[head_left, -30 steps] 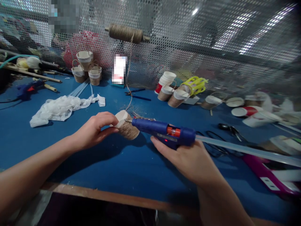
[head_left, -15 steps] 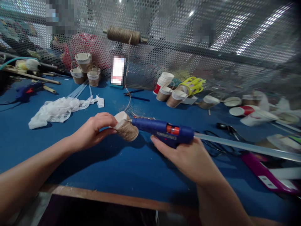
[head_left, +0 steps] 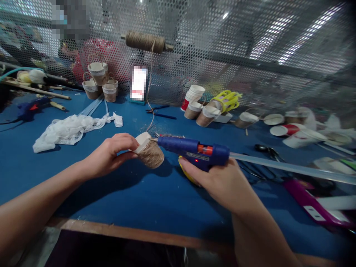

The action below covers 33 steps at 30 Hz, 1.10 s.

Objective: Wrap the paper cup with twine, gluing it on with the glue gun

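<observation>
My left hand (head_left: 118, 150) pinches the rim of a small paper cup (head_left: 151, 152), tilted on its side above the table. Brown twine is wound round the cup's lower part, leaving a white band near the mouth. From the cup a strand of twine (head_left: 150, 85) runs up to a spool (head_left: 145, 41) on the mesh wall. A blue hot glue gun (head_left: 191, 150) is gripped in my right hand (head_left: 222, 181), its metal nozzle at the edge of the wound twine. Whether the nozzle touches the cup I cannot tell. A long clear glue stick (head_left: 278, 167) sticks out of its back.
Crumpled white lace (head_left: 69, 129) lies at the left, near another glue gun (head_left: 33, 107). Finished twine-covered cups (head_left: 109, 92) stand behind it. A phone (head_left: 138, 83) leans against the mesh. Scissors (head_left: 274, 154) and a purple power strip (head_left: 308, 204) lie at the right.
The glue gun's nozzle has shifted slightly along the cup, and a yellow part below my right thumb now shows. The cup has tilted a little; my left hand keeps its hold.
</observation>
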Each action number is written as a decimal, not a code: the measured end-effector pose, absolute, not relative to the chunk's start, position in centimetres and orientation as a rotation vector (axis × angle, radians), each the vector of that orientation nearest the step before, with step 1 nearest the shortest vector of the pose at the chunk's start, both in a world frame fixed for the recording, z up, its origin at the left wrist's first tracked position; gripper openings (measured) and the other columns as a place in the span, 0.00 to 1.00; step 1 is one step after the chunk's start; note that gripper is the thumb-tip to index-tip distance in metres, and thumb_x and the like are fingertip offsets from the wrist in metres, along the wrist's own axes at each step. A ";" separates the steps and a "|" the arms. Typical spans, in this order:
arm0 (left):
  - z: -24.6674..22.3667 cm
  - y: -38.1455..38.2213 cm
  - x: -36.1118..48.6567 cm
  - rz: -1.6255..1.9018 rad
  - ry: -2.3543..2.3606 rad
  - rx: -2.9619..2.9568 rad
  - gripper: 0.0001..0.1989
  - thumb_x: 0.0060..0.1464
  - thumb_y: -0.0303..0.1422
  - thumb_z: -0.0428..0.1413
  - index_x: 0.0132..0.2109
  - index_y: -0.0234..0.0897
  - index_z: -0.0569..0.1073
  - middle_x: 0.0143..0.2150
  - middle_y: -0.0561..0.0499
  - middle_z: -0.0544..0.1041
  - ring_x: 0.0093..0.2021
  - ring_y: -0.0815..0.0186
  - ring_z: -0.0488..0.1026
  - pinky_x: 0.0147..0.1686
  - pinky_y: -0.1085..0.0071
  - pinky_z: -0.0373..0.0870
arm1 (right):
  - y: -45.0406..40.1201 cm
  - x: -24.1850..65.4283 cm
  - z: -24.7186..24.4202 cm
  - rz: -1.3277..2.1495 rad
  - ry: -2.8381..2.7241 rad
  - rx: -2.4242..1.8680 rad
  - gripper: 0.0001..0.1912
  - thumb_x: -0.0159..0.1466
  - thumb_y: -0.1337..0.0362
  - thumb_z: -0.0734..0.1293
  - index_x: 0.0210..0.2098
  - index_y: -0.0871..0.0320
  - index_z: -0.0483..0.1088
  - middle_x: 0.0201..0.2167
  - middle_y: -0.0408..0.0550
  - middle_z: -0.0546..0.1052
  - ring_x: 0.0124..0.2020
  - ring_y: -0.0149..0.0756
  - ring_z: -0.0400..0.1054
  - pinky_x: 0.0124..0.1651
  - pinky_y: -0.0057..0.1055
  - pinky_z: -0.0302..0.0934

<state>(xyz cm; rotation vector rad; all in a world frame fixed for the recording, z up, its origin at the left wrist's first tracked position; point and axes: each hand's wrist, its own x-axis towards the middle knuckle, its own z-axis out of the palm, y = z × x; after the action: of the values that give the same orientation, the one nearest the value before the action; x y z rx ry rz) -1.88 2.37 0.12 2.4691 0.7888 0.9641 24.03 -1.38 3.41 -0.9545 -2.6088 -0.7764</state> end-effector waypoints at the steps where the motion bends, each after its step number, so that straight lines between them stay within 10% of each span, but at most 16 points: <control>1: 0.2 2.3 -1.9 0.965 0.783 2.466 0.04 0.55 0.25 0.50 0.35 0.33 0.69 0.33 0.47 0.73 0.38 0.65 0.68 0.41 0.67 0.65 | -1.3 24.1 3.3 -0.776 -2.602 -0.966 0.19 0.61 0.73 0.54 0.39 0.57 0.75 0.23 0.49 0.75 0.24 0.38 0.68 0.26 0.32 0.61; 33: -0.3 2.6 -2.2 0.935 0.825 2.505 0.05 0.56 0.29 0.49 0.34 0.33 0.68 0.35 0.45 0.73 0.40 0.64 0.69 0.41 0.66 0.66 | -1.8 23.5 3.9 -0.619 -2.687 -0.962 0.18 0.61 0.70 0.54 0.35 0.55 0.74 0.24 0.46 0.77 0.24 0.34 0.69 0.28 0.29 0.63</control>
<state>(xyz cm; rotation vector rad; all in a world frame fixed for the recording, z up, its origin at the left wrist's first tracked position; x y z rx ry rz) -2.15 2.63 -0.25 2.5054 0.8251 0.9352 23.52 -1.77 3.94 -0.9616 -2.6869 -0.6192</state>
